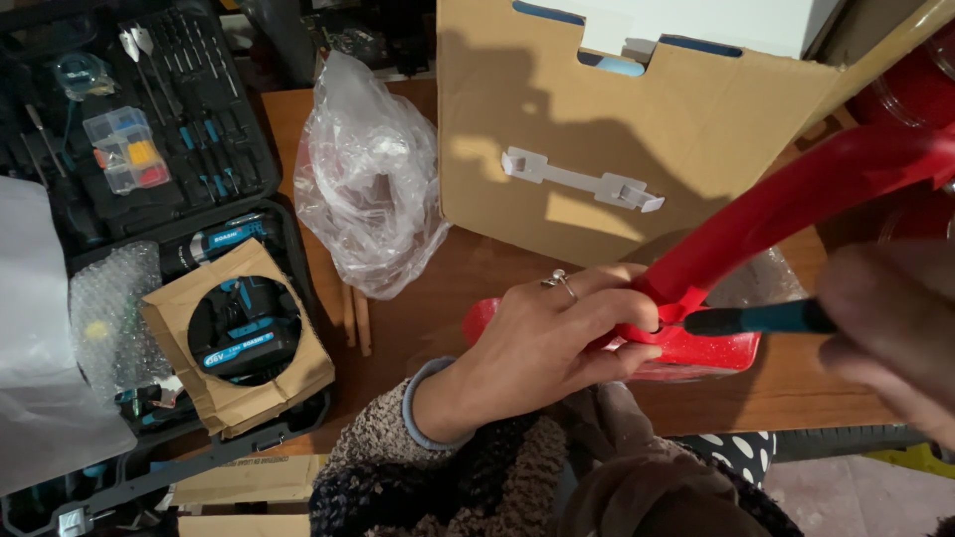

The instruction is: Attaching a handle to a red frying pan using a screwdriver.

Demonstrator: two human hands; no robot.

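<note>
My left hand (557, 338), with a ring on one finger, grips a red plastic part (696, 348) where a long curved red arm (796, 199) meets its flat base on the wooden table (477, 288). My right hand (885, 338), blurred at the right edge, holds a screwdriver with a blue and black handle (761, 318). Its dark tip points at the joint of the red part, right beside my left thumb.
A large cardboard box (597, 129) with a white plastic handle stands behind the red part. A crumpled clear plastic bag (368, 179) lies to its left. An open black tool case (149, 199) holding bits, a small parts box and a drill in cardboard fills the left side.
</note>
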